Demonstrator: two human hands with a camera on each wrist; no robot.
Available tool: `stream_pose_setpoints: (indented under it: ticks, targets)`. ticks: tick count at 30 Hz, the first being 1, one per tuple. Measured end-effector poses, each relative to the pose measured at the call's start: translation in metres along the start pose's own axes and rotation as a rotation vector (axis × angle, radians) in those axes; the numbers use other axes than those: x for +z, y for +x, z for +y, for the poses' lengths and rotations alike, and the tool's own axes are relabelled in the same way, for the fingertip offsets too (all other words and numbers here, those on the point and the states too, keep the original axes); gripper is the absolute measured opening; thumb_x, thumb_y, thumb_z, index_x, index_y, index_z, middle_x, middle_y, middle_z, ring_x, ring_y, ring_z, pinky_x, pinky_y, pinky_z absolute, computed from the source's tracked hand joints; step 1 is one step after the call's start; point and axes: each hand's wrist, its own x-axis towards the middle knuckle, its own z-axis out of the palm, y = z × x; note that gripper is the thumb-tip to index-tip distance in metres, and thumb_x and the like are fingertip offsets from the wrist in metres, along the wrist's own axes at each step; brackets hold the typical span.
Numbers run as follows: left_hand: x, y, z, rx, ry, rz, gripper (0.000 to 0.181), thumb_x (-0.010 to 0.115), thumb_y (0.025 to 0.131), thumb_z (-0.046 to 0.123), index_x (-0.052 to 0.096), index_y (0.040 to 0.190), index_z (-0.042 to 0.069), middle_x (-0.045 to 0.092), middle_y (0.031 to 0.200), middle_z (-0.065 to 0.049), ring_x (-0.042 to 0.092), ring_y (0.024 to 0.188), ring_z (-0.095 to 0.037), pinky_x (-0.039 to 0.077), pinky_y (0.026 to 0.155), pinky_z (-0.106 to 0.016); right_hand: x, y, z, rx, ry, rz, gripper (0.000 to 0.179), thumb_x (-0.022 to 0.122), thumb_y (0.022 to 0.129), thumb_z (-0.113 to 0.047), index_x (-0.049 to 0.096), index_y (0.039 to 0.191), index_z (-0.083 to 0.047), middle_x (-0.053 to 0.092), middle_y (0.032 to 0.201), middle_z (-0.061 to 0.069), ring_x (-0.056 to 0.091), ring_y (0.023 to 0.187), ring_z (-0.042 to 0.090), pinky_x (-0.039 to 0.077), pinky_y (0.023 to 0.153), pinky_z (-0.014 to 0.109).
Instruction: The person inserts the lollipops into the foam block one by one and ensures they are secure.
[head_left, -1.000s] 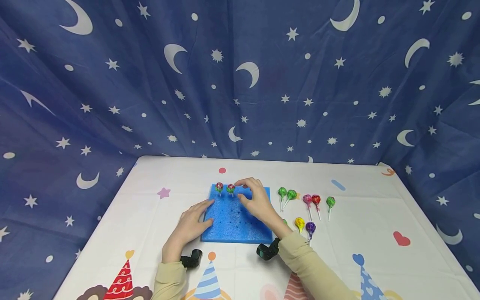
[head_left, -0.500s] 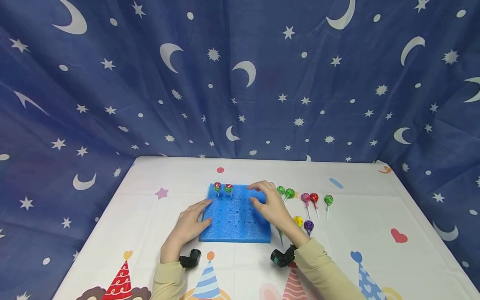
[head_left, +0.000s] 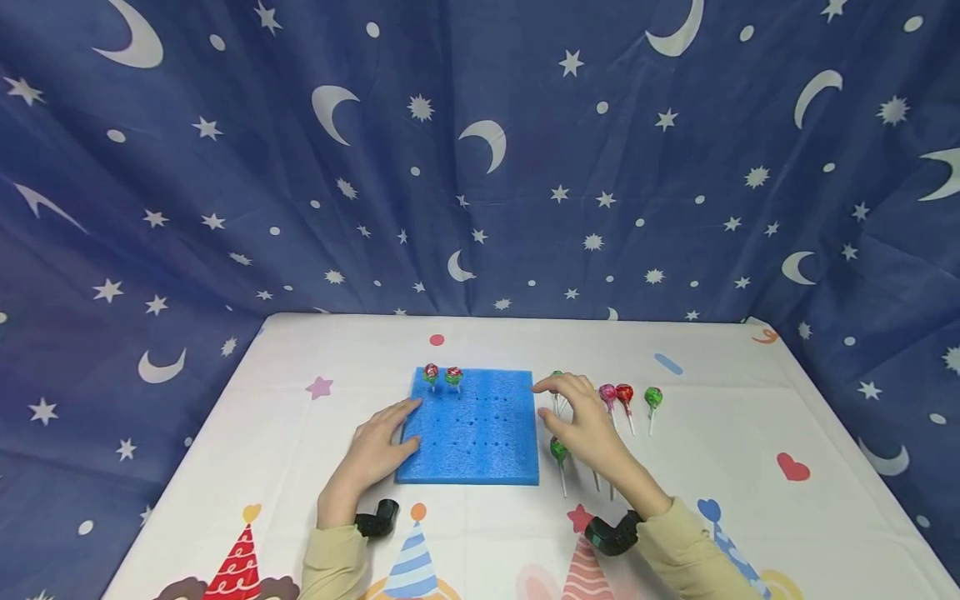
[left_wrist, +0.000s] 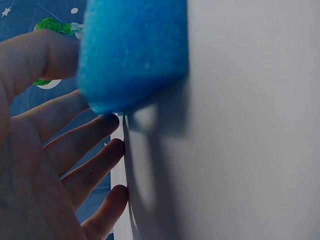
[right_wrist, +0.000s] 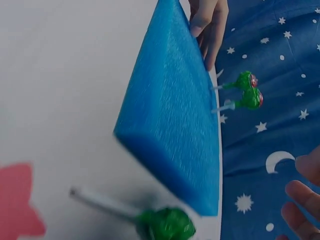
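A blue foam board dotted with small holes lies on the table. Two lollipops with red and green wrappers stand upright in its far left part. My left hand rests against the board's left edge with fingers spread; the left wrist view shows its straight fingers beside the foam. Over the loose lollipops right of the board hovers my right hand, thumb and fingers apart and holding nothing. Beneath its thumb lies a green lollipop; the hand hides other lollipops, leaving some sticks showing.
Farther right lie a pink lollipop, a red lollipop and another green lollipop. The white tablecloth has printed party hats and shapes. A blue curtain with moons and stars hangs behind the table.
My right hand has moved from beside the standing lollipops rightward, off the board and over the loose ones. My left hand has stayed at the board's left edge.
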Motion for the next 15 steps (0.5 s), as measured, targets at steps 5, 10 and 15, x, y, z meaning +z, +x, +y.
stream_pose_setpoints:
  ticks: [5, 10, 15]
  targets:
    - [0.0, 0.0, 0.0, -0.001, 0.008, -0.007, 0.058, 0.061, 0.09, 0.021, 0.044, 0.145, 0.014, 0.04, 0.152, -0.014, 0.03, 0.143, -0.039, 0.021, 0.113, -0.065, -0.011, -0.01, 0.008, 0.002, -0.042, 0.024, 0.032, 0.071, 0.08, -0.003, 0.066, 0.11, -0.015, 0.066, 0.115, 0.003, 0.054, 0.109, 0.022, 0.045, 0.092, 0.049]
    - [-0.002, 0.0, 0.001, -0.002, 0.003, -0.011, 0.058, 0.061, 0.09, 0.021, 0.044, 0.145, 0.013, 0.04, 0.152, -0.014, 0.031, 0.143, -0.039, 0.021, 0.113, -0.065, -0.018, -0.021, 0.017, -0.009, -0.081, 0.029, 0.032, 0.072, 0.079, -0.002, 0.066, 0.109, -0.014, 0.066, 0.113, 0.003, 0.053, 0.109, 0.023, 0.04, 0.095, 0.051]
    - [-0.002, -0.001, 0.003, -0.002, 0.001, -0.019, 0.059, 0.061, 0.089, 0.021, 0.043, 0.145, 0.011, 0.04, 0.152, -0.015, 0.03, 0.143, -0.04, 0.021, 0.113, -0.065, -0.026, -0.033, 0.028, -0.005, -0.103, 0.032, 0.031, 0.071, 0.079, -0.001, 0.066, 0.107, -0.013, 0.067, 0.111, 0.004, 0.053, 0.11, 0.024, 0.037, 0.097, 0.052]
